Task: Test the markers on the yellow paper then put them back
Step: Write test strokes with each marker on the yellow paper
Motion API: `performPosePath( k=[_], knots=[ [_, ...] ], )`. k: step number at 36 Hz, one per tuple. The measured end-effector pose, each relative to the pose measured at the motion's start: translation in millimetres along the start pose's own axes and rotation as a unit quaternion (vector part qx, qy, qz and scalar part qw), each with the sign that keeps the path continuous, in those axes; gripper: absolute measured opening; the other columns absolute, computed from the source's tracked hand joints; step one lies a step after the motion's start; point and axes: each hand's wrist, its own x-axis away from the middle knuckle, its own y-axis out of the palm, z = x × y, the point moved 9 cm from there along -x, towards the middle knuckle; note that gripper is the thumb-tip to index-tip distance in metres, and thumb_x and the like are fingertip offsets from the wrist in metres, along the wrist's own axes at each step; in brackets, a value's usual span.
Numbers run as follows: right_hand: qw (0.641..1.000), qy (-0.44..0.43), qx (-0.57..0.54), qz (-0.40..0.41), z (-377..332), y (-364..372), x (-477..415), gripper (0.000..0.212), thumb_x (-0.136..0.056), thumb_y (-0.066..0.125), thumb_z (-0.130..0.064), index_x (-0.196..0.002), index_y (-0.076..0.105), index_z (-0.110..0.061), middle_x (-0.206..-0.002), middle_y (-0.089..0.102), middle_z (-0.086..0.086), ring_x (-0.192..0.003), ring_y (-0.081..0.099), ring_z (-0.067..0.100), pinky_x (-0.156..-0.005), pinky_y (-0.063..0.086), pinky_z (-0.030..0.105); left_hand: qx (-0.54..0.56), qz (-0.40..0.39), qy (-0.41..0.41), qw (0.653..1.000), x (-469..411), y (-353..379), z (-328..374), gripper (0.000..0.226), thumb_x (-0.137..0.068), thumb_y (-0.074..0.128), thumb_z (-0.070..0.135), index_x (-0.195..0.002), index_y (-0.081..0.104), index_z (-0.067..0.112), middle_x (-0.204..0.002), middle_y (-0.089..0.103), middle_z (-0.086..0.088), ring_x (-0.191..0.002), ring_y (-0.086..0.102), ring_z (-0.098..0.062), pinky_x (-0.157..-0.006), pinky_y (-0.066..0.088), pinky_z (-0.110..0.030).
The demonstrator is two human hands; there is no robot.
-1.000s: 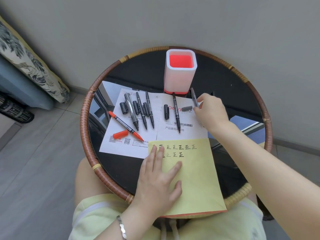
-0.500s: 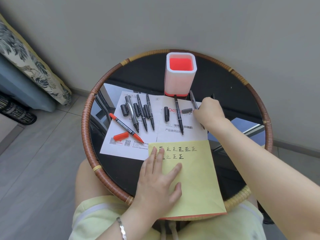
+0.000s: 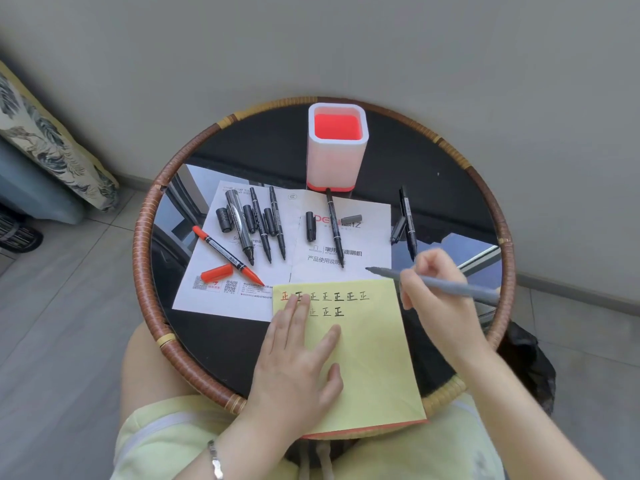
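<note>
The yellow paper lies at the table's near edge, with two rows of written characters at its top. My left hand rests flat on it, fingers spread. My right hand grips a grey marker, uncapped, tip pointing left just above the paper's top right corner. Its grey cap lies on the white sheet. Several uncapped black markers and loose caps lie on that sheet, plus a red marker and its red cap. Another black marker lies right of the sheet.
A white pen holder with a red inside stands at the back of the round black table with a woven rim. A patterned cushion is at the left by the wall. My lap is below the table.
My right hand picked the grey marker up from beside the pen holder and carried it down to the yellow paper's top right corner. The left hand stayed flat on the paper.
</note>
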Motion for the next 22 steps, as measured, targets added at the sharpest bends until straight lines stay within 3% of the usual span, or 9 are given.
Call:
performPosePath(
  k=[4, 6, 11, 16, 22],
  knots=[
    [0.997, 0.027, -0.078, 0.009, 26, 4, 18, 0.008, -0.085, 0.051, -0.008, -0.086, 0.055, -0.015, -0.07, 0.063, 0.001, -0.063, 0.061, 0.008, -0.056, 0.048, 0.016, 0.001, 0.001, -0.003, 1.0, -4, 3, 5, 0.039, -0.071, 0.043, 0.037, -0.107, 0.052, 0.025, -0.133, 0.05, -0.023, -0.129, 0.039, -0.034, -0.11, 0.018, -0.037],
    [0.994, 0.046, -0.097, 0.006, 36, 9, 23, 0.012, -0.082, 0.052, -0.013, -0.091, 0.059, -0.018, -0.081, 0.067, 0.003, -0.076, 0.066, 0.015, -0.065, 0.053, 0.021, -0.001, 0.001, -0.003, 1.0, -5, 5, 6, 0.038, -0.07, 0.043, 0.036, -0.106, 0.049, 0.024, -0.131, 0.052, -0.023, -0.126, 0.046, -0.036, -0.107, 0.022, -0.038],
    [0.991, 0.071, -0.111, 0.025, 44, 12, 26, 0.019, -0.087, 0.055, -0.001, -0.088, 0.064, -0.018, -0.089, 0.071, 0.007, -0.085, 0.069, 0.019, -0.074, 0.056, 0.027, -0.009, -0.003, 0.002, 1.0, -4, 6, 7, 0.038, -0.071, 0.044, 0.037, -0.107, 0.049, 0.024, -0.132, 0.05, -0.024, -0.126, 0.045, -0.038, -0.107, 0.023, -0.04],
    [0.991, 0.062, -0.104, 0.051, 38, 16, 20, 0.006, -0.08, 0.067, -0.008, -0.078, 0.064, -0.013, -0.075, 0.07, 0.003, -0.071, 0.067, 0.013, -0.064, 0.054, 0.024, 0.013, -0.001, 0.007, 1.0, -4, 3, 7, 0.042, -0.074, 0.045, 0.04, -0.115, 0.051, 0.032, -0.133, 0.05, -0.024, -0.128, 0.035, -0.035, -0.105, 0.024, -0.041],
    [0.986, 0.041, -0.077, 0.139, 39, 20, 15, 0.03, -0.076, 0.073, -0.012, -0.057, 0.05, -0.009, -0.052, 0.057, 0.008, -0.044, 0.054, 0.007, -0.048, 0.042, 0.013, 0.015, -0.011, 0.005, 1.0, -4, 5, 5, 0.042, -0.074, 0.046, 0.041, -0.115, 0.055, 0.034, -0.134, 0.049, -0.023, -0.129, 0.033, -0.033, -0.105, 0.023, -0.04]
  ],
)
